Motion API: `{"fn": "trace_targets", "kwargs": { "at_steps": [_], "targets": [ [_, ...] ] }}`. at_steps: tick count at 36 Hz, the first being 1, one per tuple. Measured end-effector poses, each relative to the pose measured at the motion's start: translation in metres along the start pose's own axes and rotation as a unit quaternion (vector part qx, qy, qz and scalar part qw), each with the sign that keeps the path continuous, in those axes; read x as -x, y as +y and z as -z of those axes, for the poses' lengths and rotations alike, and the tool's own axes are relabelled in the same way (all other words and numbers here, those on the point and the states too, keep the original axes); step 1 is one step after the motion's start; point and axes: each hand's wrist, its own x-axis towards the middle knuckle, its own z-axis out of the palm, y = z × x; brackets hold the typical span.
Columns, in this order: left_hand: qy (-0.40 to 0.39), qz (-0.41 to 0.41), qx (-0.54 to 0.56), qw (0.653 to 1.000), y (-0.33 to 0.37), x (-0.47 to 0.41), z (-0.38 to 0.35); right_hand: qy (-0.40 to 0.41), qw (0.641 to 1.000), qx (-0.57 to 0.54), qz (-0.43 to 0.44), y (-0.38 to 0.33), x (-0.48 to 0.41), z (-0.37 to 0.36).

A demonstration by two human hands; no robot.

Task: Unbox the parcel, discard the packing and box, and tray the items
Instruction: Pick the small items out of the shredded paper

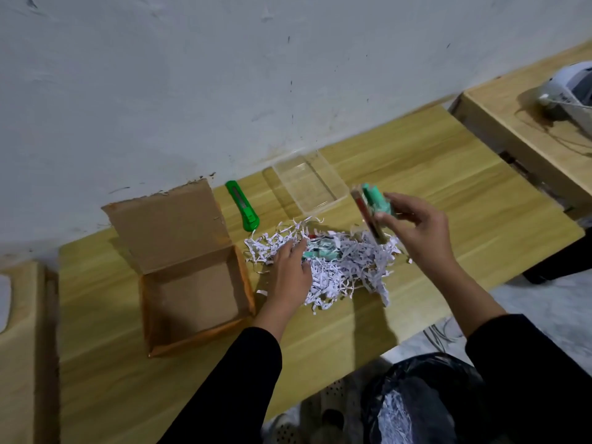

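The cardboard box lies open and empty on the wooden table, lid flap up. A heap of white shredded paper is spread to its right. My left hand rests palm down on the heap's left side, fingertips touching a teal item half buried in the shreds. My right hand is raised above the heap's right end, shut on a small bundle of items, teal on top with a dark red strip below. A clear plastic tray stands empty behind the heap, near the wall.
A green utility knife lies between the box and the tray. A black bin bag with shredded paper in it sits below the table's front edge. A second table with a white device stands at right.
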Motion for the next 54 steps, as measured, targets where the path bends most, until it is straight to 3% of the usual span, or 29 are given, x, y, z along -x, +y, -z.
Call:
{"fn": "trace_targets", "kwargs": {
  "at_steps": [7, 15, 28, 31, 35, 37, 40, 42, 46, 54],
  "targets": [
    [0.022, 0.001, -0.014, 1.000, 0.001, -0.004, -0.005, -0.001, 0.998, -0.004, -0.063, 0.013, -0.029, -0.006],
    [0.035, 0.003, -0.014, 0.999, -0.001, -0.005, -0.009, 0.025, 0.986, 0.120, -0.111, 0.043, -0.066, -0.016],
    [0.047, 0.004, -0.036, 0.998, 0.001, -0.001, -0.010, -0.030, 0.959, 0.224, -0.172, 0.055, -0.087, -0.020],
    [0.051, 0.007, -0.045, 0.998, 0.001, 0.002, -0.010, -0.032, 0.954, 0.255, -0.152, 0.045, -0.079, -0.017],
    [0.045, 0.018, -0.038, 0.998, 0.002, 0.008, -0.010, -0.020, 0.972, 0.232, -0.038, 0.031, -0.055, -0.022],
    [0.043, 0.018, -0.043, 0.998, 0.002, 0.010, -0.010, -0.093, 0.977, 0.192, 0.019, 0.021, -0.036, -0.033],
    [0.044, 0.017, -0.061, 0.997, 0.002, 0.012, -0.010, -0.258, 0.934, 0.206, 0.136, 0.019, -0.007, -0.056],
    [0.043, 0.025, -0.069, 0.996, 0.002, 0.013, -0.009, -0.291, 0.918, 0.221, 0.154, 0.030, 0.002, -0.065],
    [0.038, 0.043, -0.079, 0.995, 0.000, 0.016, -0.006, -0.238, 0.942, 0.217, 0.091, 0.043, 0.010, -0.056],
    [0.026, 0.056, -0.088, 0.994, 0.002, 0.019, -0.004, -0.137, 0.957, 0.247, 0.060, 0.054, 0.016, -0.021]
  ]
}}
